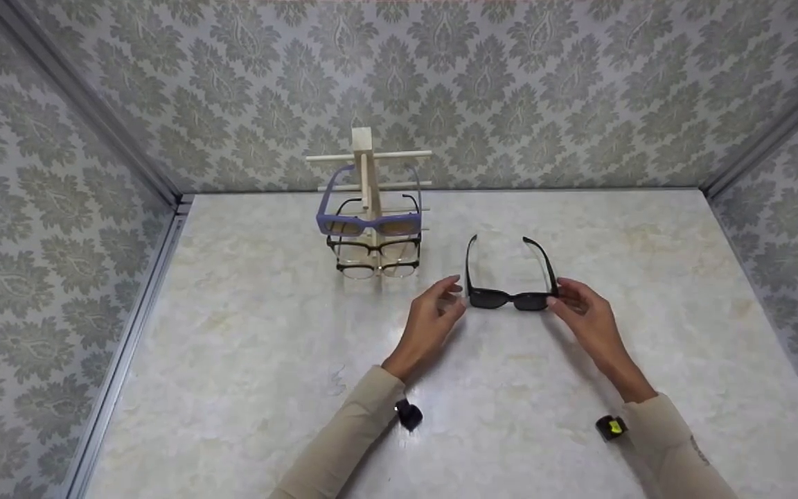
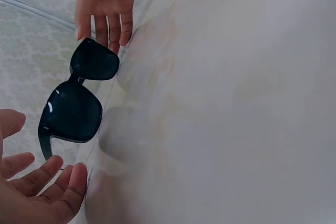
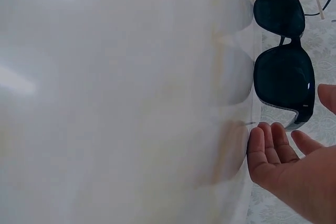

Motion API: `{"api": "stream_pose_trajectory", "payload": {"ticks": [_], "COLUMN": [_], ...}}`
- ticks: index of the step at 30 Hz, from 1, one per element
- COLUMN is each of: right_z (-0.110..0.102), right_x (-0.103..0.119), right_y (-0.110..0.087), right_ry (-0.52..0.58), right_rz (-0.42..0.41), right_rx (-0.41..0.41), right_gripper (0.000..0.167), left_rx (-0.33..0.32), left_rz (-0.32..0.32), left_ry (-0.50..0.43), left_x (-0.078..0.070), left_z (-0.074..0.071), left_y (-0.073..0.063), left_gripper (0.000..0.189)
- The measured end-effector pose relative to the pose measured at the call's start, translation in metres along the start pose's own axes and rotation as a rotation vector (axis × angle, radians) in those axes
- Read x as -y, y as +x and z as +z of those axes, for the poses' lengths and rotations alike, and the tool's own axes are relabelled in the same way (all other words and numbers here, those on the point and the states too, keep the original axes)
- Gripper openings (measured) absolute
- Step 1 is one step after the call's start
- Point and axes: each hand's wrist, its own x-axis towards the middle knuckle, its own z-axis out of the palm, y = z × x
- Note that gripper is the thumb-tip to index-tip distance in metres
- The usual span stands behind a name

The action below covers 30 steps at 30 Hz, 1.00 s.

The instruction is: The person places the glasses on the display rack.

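Observation:
Black sunglasses [image 1: 512, 299] with dark lenses stand on the light tabletop, their temples unfolded and pointing away toward the back wall. My left hand [image 1: 433, 315] is beside their left hinge, fingers relaxed and spread from the thumb. At the opposite end, the right hand [image 1: 589, 315] has its fingertips close to the right hinge, overlapping it in the head view. In the right wrist view, its thumb [image 3: 327, 97] shows apart from the frame. Both lenses [image 2: 76, 111] face the wrist cameras, and neither hand is closed round the sunglasses.
Left of the sunglasses, a wooden rack [image 1: 362, 138] with crossbars carries purple-framed glasses [image 1: 370, 225] and dark-rimmed clear glasses [image 1: 378, 270] below. Patterned walls [image 1: 489, 90] enclose the glossy table [image 1: 267, 388] at the back and sides. Small black cameras [image 1: 409, 414] sit at the wrists.

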Motion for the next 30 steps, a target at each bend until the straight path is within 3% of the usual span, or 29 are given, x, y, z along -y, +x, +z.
{"api": "stream_pose_trajectory", "payload": {"ticks": [15, 24, 30], "right_z": [0.007, 0.011, 0.012], "right_x": [-0.002, -0.001, -0.001], "right_y": [0.004, 0.008, 0.008], "right_ry": [0.055, 0.172, 0.195], "right_rz": [0.004, 0.011, 0.014], "right_rx": [-0.03, -0.042, -0.042], "right_gripper": [0.056, 0.055, 0.056], "left_rx": [-0.022, -0.03, -0.03], "left_rz": [-0.014, -0.019, -0.03], "left_ry": [-0.032, -0.019, -0.018], "left_x": [0.0, -0.001, 0.0], "left_z": [0.013, 0.018, 0.02], "left_y": [0.007, 0.012, 0.014], "left_gripper": [0.055, 0.056, 0.056]}}
